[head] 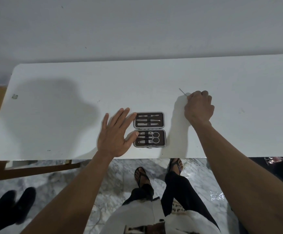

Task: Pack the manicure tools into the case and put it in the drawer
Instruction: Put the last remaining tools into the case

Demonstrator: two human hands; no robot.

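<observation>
the open case [149, 129] lies flat near the front edge of the white table [53, 115], tools strapped in both halves. left hand [115, 135] is spread flat, fingertips touching the case's left side. right hand [199, 107] is curled round a thin metal tool [182, 92], off to the case's right.

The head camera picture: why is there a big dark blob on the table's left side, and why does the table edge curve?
Head view: the blob is a soft shadow on the white table, probably the person's, cast by light behind; the right hand throws a smaller one; the bowed edge is wide-angle distortion; the open manicure case is sharp.
</observation>
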